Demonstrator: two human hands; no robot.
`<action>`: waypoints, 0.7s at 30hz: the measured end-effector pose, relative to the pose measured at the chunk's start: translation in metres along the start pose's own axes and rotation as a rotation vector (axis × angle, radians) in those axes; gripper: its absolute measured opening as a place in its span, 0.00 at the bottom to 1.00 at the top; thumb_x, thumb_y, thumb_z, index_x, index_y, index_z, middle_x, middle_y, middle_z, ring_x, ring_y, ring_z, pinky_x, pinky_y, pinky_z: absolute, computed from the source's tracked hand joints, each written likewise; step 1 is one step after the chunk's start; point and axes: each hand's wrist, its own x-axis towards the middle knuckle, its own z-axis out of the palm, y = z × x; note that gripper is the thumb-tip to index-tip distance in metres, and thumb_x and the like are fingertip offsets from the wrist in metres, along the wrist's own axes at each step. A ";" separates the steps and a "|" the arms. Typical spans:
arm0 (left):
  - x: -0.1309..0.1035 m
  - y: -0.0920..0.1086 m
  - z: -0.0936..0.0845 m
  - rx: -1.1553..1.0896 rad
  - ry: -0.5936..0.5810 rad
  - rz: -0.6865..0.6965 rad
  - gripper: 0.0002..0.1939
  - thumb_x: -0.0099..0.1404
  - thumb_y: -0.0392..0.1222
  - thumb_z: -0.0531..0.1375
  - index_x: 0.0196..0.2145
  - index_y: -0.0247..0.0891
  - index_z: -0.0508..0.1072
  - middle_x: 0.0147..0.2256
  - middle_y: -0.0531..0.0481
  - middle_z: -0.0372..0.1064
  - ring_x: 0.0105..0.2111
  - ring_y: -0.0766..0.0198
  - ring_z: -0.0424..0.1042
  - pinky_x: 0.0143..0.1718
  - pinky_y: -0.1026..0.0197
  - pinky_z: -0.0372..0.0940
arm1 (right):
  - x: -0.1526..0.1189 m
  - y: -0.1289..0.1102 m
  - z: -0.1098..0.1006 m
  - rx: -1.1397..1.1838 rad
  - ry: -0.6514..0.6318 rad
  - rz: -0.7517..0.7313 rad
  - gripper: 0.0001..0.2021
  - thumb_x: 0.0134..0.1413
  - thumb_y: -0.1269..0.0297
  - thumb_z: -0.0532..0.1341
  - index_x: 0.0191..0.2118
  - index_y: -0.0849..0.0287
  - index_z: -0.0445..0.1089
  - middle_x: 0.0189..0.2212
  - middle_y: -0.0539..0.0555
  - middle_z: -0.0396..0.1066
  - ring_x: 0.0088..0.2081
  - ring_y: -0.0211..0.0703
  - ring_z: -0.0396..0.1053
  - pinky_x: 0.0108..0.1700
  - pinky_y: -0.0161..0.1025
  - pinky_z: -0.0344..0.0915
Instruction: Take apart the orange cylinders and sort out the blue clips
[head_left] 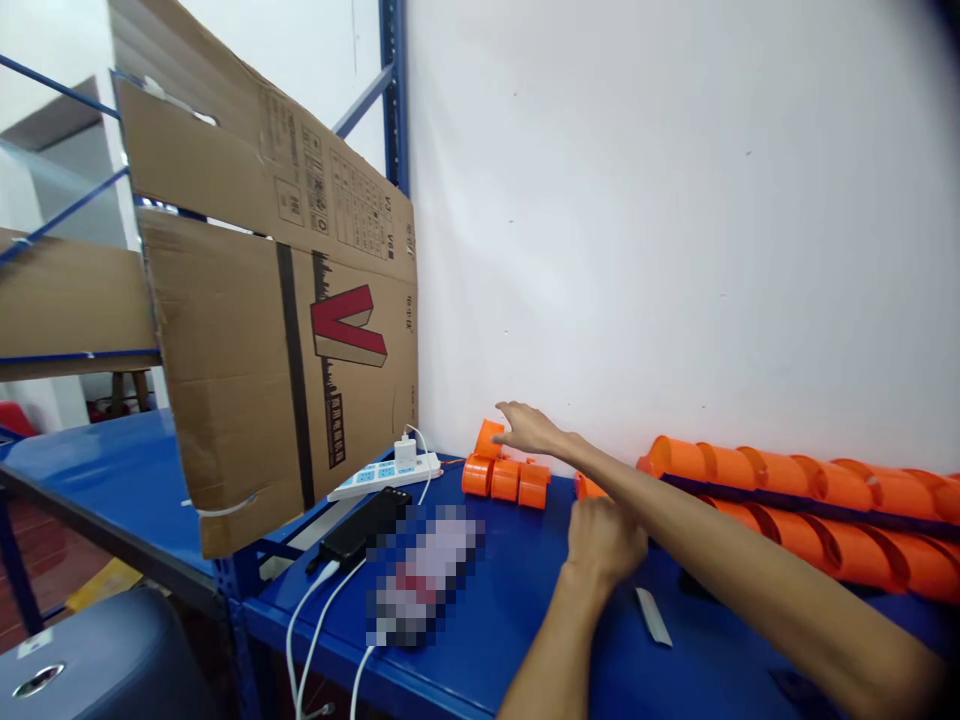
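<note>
My right hand (pixel 531 430) reaches across over my left arm, fingers and thumb apart. It is beside an orange plastic ring (pixel 489 438) that sits on top of a short row of similar orange rings (pixel 505 480) on the blue tabletop. Lower and nearer, my left hand (pixel 606 540) is closed, its fingertips hidden from view. An orange plastic piece (pixel 589 487) shows just above its knuckles, apparently in its grip. A small white flat strip (pixel 653 616) lies to the right of that hand.
Two long rows of orange rings (pixel 757 467) lie at right along the white wall. On the left are a power strip (pixel 382 475), a black power bank (pixel 365 528), a blurred-out device (pixel 427 575) and white cables. A cardboard sheet (pixel 232 370) stands upright beside them.
</note>
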 end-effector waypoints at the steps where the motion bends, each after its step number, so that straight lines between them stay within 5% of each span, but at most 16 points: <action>1: 0.000 0.000 -0.002 0.058 0.030 -0.029 0.18 0.71 0.46 0.51 0.43 0.36 0.79 0.41 0.29 0.78 0.43 0.35 0.77 0.42 0.42 0.65 | -0.007 0.002 -0.010 -0.005 0.026 0.004 0.28 0.61 0.58 0.65 0.63 0.64 0.65 0.59 0.69 0.69 0.60 0.59 0.68 0.55 0.45 0.63; 6: 0.003 -0.003 -0.008 0.179 0.224 -0.118 0.18 0.74 0.44 0.48 0.42 0.38 0.77 0.37 0.34 0.79 0.37 0.45 0.79 0.37 0.52 0.62 | -0.067 0.021 -0.061 -0.029 0.186 0.012 0.19 0.63 0.63 0.61 0.57 0.63 0.69 0.53 0.63 0.74 0.53 0.53 0.71 0.51 0.42 0.64; 11: 0.010 -0.012 -0.007 0.115 0.368 -0.215 0.16 0.74 0.43 0.50 0.35 0.39 0.76 0.32 0.38 0.77 0.33 0.51 0.76 0.32 0.57 0.54 | -0.158 0.045 -0.089 -0.053 0.069 0.084 0.05 0.59 0.65 0.62 0.35 0.57 0.76 0.35 0.55 0.78 0.37 0.47 0.73 0.36 0.39 0.60; 16: 0.018 -0.019 -0.004 0.124 0.470 -0.243 0.14 0.73 0.42 0.54 0.29 0.40 0.73 0.27 0.45 0.74 0.28 0.57 0.71 0.30 0.58 0.47 | -0.231 0.071 -0.082 0.020 -0.083 0.165 0.05 0.55 0.68 0.64 0.38 0.59 0.76 0.37 0.55 0.78 0.39 0.48 0.74 0.39 0.39 0.62; 21: 0.023 -0.025 -0.003 0.119 0.540 -0.262 0.16 0.73 0.41 0.53 0.27 0.39 0.71 0.25 0.47 0.72 0.26 0.60 0.66 0.30 0.59 0.46 | -0.258 0.072 -0.046 0.062 -0.307 0.067 0.16 0.50 0.62 0.70 0.46 0.57 0.74 0.47 0.58 0.75 0.49 0.55 0.71 0.46 0.42 0.63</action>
